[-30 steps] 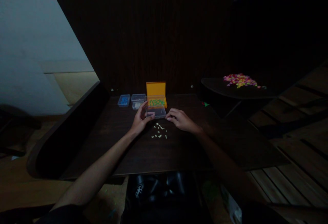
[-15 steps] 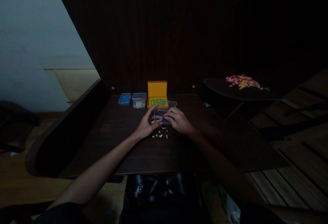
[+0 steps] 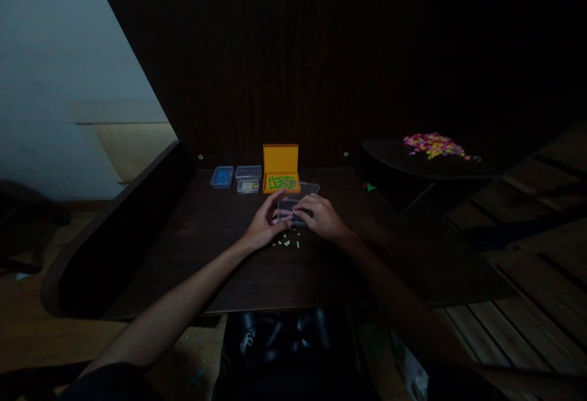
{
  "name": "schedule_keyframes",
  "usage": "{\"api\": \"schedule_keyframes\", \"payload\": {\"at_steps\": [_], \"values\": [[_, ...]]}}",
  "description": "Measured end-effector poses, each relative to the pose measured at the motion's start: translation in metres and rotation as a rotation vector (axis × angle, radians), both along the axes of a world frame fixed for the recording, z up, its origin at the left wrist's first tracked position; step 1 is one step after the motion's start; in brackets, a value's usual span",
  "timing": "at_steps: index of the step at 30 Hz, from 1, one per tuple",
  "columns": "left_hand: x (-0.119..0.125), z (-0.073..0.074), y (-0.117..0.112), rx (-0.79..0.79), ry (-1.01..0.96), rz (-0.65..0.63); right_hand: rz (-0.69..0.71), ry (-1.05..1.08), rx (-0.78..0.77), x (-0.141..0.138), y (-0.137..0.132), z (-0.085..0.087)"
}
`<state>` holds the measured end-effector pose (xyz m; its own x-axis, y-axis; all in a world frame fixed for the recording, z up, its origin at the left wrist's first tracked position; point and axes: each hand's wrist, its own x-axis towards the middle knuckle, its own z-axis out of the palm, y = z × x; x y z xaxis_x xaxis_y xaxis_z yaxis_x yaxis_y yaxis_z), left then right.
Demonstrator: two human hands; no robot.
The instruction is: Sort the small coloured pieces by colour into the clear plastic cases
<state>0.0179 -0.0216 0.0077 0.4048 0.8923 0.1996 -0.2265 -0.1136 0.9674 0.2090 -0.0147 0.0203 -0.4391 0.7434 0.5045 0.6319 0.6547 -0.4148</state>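
Observation:
My left hand (image 3: 266, 224) grips the left side of a clear plastic box (image 3: 299, 220), its thumb in front and fingers behind. The box's lid (image 3: 312, 187) stands open, tilted back toward the yellow case. Over the box, my right hand (image 3: 323, 216) has thumb and fingertips pinched together on what looks like a small pale piece (image 3: 294, 210); its shape is too small to tell. Several small pale pieces (image 3: 287, 243) lie scattered on the dark table (image 3: 247, 279) just below the box, nearest my left thumb.
An open yellow case (image 3: 280, 159) with green pieces stands behind the box. To its left sit a clear box of blue pieces (image 3: 222, 176) and two more clear boxes (image 3: 248, 186). A pile of pink and yellow pieces (image 3: 433, 144) covers part of a side shelf at right.
The clear box has shifted very slightly to the right and nearer in my left hand. My right hand keeps its pinch over the box, with a pale speck now showing at its fingertips.

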Motion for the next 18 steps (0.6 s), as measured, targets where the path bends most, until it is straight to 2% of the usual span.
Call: {"api": "schedule_keyframes", "payload": {"at_steps": [9, 18], "values": [[-0.0009, -0.0018, 0.0014, 0.020, -0.011, 0.000, -0.013, 0.000, -0.026, 0.0003, -0.0033, 0.0041], [-0.0013, 0.0009, 0.0005, 0.030, -0.003, -0.002, 0.038, 0.003, -0.031, -0.0013, -0.0050, 0.0062]]}}
